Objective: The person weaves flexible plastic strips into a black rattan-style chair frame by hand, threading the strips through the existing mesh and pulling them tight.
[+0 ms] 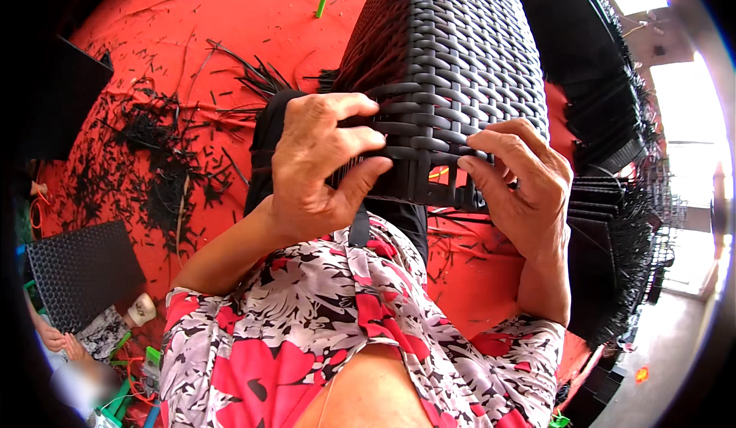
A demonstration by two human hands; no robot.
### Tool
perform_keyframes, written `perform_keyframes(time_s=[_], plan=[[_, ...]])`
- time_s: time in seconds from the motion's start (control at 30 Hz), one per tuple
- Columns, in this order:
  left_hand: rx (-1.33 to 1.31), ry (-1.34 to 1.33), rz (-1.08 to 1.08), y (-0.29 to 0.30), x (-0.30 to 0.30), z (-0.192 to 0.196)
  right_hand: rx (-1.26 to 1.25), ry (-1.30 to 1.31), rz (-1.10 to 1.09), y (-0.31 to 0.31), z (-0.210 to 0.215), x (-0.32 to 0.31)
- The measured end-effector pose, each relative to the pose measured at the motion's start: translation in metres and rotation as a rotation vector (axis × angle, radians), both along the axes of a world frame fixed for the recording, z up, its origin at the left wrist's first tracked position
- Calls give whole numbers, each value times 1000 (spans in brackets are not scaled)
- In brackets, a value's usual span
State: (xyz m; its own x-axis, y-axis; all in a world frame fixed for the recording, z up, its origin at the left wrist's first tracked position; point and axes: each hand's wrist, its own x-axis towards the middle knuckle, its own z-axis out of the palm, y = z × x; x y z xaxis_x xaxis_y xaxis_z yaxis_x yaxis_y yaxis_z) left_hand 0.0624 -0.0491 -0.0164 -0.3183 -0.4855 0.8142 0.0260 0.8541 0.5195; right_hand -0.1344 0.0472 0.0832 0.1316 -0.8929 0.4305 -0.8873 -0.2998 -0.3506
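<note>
One black woven panel (452, 60) stands up over the person's lap, its unfinished lower edge at both hands; the left hand (318, 167) clamps that edge, fingers curled over the weave and thumb under; the right hand (521, 179) pinches a strand at the same edge between thumb and forefinger; one red cloth (176, 52) covers the floor, strewn with too many black offcuts (165, 167) to count; one stack of finished panels (621, 198) rises at the right; one flat dark panel (80, 271) lies at lower left.
</note>
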Motion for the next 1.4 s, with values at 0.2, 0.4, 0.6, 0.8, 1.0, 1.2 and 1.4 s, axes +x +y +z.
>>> perform_keyframes(time_s=[0.2, 0.4, 0.6, 0.8, 1.0, 1.2, 1.4], plan=[[-65, 41, -65, 2, -14, -5, 80, -5, 71, 3, 1, -1], [-53, 13, -123, -4, -17, -3, 25, 9, 46, 6, 3, -13], [-91, -220, -174, 7, -6, 14, -70, -447, -504, 68, 12, -107], [-150, -290, -182, 0, 18, 51, 325, -351, -529, 107, -1, -106], [-289, -336, -199, -14, -11, 104, 414, -836, -172, 101, -41, -122], [-274, -262, -470, -17, -80, 134, 565, -1089, 229, 73, -61, -123], [-158, -470, -667, -19, -117, 137, 569, -1371, 412, 53, -83, -121]])
